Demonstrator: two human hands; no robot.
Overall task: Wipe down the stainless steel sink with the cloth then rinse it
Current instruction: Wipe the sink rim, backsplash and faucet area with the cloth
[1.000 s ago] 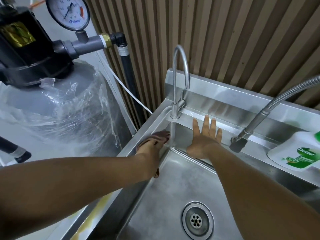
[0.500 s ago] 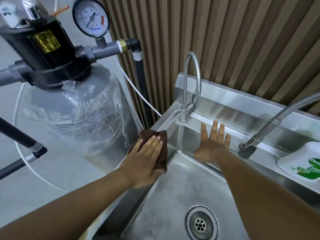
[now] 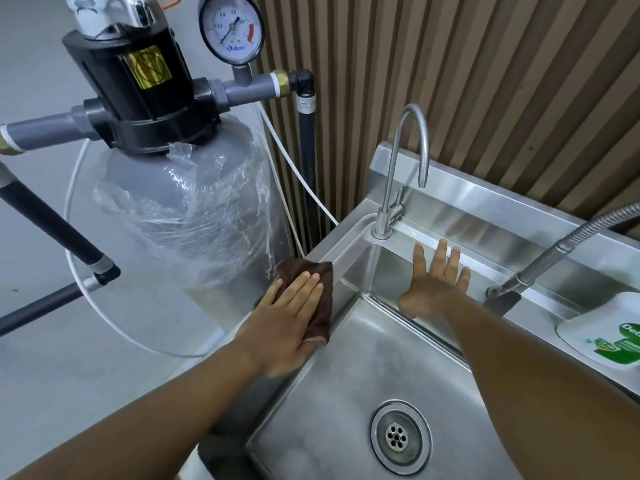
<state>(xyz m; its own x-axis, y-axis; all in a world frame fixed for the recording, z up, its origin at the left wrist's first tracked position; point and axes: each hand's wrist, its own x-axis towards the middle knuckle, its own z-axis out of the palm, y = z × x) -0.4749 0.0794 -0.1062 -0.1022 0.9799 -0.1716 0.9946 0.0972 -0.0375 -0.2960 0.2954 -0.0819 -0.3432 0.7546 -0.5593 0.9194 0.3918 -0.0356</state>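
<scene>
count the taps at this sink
2. A gooseneck tap stands at the back left corner of the sink. A hose sprayer tap slants in from the right, its nozzle beside the right hand. More may sit out of frame to the right.

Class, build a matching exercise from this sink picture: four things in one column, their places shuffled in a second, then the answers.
1 cloth
2 right hand
3 drain
4 pressure gauge

A in the basin floor
B on the pipe above the grey tank
C under the left hand, on the left sink rim
D flat against the basin's back wall

Pairs: 1-C, 2-D, 3-A, 4-B
</scene>
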